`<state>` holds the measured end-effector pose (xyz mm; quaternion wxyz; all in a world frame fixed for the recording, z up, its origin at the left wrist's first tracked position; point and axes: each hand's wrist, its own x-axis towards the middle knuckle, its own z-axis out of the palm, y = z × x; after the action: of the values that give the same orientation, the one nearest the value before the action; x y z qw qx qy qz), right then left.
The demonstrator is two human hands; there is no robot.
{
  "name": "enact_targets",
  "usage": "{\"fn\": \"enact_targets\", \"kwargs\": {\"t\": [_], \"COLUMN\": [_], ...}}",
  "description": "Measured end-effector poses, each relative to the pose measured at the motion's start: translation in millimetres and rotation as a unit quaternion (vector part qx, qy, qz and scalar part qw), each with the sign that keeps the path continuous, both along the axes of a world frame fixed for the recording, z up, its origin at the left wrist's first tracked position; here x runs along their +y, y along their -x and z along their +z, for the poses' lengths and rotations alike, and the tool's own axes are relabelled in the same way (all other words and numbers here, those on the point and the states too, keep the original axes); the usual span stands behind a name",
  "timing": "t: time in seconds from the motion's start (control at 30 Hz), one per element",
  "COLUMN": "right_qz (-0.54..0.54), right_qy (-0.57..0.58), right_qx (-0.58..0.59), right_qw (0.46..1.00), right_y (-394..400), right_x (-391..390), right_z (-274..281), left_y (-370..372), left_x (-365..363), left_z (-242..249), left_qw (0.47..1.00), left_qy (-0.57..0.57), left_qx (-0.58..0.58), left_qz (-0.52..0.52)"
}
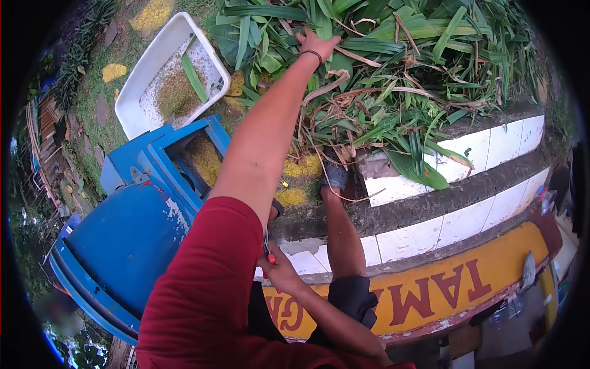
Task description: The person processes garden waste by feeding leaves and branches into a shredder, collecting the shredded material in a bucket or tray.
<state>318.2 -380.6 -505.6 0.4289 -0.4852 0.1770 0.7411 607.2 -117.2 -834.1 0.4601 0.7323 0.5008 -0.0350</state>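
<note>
My left hand [316, 47] reaches far forward into a big heap of long green leaves [424, 37]. Its thumb and fingers close around some of the leaves; the fingertips are partly hidden among them. Close to my body, my right hand [281, 270] grips red-handled pruning shears [270, 257]. The metal blades point away from me and are partly covered by my left arm. Dry brown stalks [335, 114] hang from the near side of the heap, and one broad leaf [418, 169] droops over the white tiles.
Left of the heap, a white plastic tub [126, 101] holds brown debris and one long leaf. A blue bin [135, 230] with an opening stands beside my left arm. Tiled steps [412, 237] and a yellow lettered ledge [504, 252] curve along the right, near my feet.
</note>
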Motion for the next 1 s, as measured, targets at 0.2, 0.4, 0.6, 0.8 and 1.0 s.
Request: {"fn": "enact_targets", "kwargs": {"t": [0.2,0.4,0.6,0.8,1.0], "right_qz": [0.039,0.07,0.094,0.09,0.083], "right_qy": [0.014,-0.018,-0.004,-0.008,-0.032], "right_qx": [-0.038,-0.08,-0.026,-0.022,-0.014], "right_qw": [0.998,0.994,0.995,0.996,0.996], "right_y": [15,29,38,25,12], "right_x": [3,5,0,5,10], "right_z": [-13,-19,-31,-29,-22], "left_y": [31,41,30,72,-19], "left_x": [-189,-170,-16,149,159], "left_z": [62,67,107,108,64], "left_qw": [0.965,0.903,0.904,0.98,0.94], "left_qy": [0.139,0.247,0.239,0.1,-0.198], "left_qx": [-0.013,0.043,0.028,0.037,0.077], "left_qz": [-0.224,-0.348,-0.353,-0.168,-0.266]}}
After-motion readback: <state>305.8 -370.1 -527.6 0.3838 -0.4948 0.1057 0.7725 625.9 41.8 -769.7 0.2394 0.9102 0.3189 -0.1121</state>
